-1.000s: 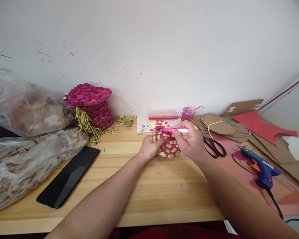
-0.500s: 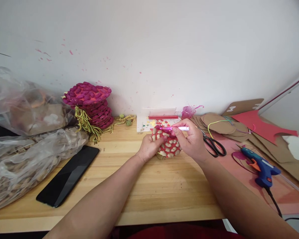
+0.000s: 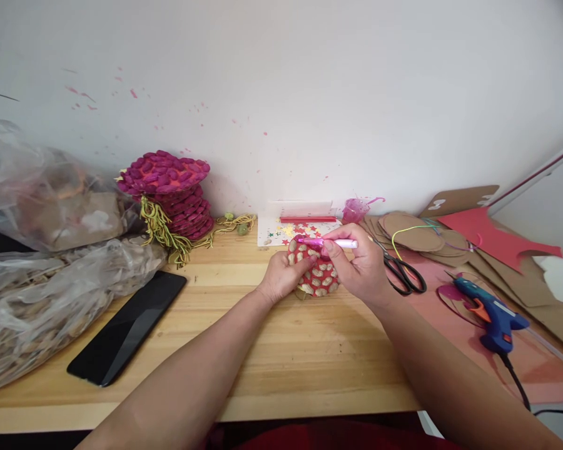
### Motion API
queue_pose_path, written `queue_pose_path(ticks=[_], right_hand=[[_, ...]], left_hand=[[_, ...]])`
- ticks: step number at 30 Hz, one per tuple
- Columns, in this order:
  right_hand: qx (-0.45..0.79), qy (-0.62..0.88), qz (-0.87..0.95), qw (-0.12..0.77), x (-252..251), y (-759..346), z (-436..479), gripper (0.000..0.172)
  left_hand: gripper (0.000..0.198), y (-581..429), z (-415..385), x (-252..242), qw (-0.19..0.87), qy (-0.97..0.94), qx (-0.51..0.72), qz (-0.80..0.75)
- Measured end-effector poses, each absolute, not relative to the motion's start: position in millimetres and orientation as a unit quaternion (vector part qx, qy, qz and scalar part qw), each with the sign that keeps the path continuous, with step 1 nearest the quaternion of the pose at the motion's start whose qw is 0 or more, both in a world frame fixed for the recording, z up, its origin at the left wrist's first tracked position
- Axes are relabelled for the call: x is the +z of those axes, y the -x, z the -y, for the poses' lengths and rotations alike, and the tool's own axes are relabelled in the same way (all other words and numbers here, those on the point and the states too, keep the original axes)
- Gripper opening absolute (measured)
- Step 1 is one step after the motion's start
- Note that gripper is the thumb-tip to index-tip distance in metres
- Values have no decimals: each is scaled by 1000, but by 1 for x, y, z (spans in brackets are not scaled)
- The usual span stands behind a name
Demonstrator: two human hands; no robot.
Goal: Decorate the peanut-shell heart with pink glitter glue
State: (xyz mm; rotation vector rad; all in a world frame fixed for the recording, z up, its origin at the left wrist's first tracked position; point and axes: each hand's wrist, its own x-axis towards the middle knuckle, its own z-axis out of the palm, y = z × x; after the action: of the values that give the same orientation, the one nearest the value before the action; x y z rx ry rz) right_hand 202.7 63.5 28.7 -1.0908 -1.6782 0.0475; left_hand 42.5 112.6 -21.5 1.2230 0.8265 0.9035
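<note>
A round red piece covered with peanut shells (image 3: 323,275) is held over the wooden table (image 3: 309,362). My left hand (image 3: 284,276) grips its left side, thumb on top. Pinched in my right hand (image 3: 360,262) is a brush with a white handle (image 3: 346,243); its pink end rests on the piece's top edge, where some shells are magenta. Behind lies a white sheet with coloured stars (image 3: 267,234), and behind my right hand stands a small pink-stained cup (image 3: 354,209).
Stacked magenta peanut-covered pieces (image 3: 166,178), a black phone (image 3: 129,328) and plastic bags (image 3: 70,294) are at left. To the right are black scissors (image 3: 406,275), cardboard discs (image 3: 410,231), red paper (image 3: 490,228) and a blue glue gun (image 3: 500,325) with its cord.
Both hands keep nearly the same hold. The brush tip has shifted very slightly at the piece's top edge, and the camera view has moved a little.
</note>
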Motion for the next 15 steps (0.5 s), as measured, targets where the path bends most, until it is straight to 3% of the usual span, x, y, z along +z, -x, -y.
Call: queue_pose_path(ticks=[9, 15], right_hand=[[-19, 456, 737, 498, 28, -202, -65, 1], [-16, 449, 739, 503, 28, -203, -65, 2]], left_hand=[[39, -41, -111, -18, 628, -558, 387, -380], [44, -42, -113, -22, 671, -507, 400, -365]])
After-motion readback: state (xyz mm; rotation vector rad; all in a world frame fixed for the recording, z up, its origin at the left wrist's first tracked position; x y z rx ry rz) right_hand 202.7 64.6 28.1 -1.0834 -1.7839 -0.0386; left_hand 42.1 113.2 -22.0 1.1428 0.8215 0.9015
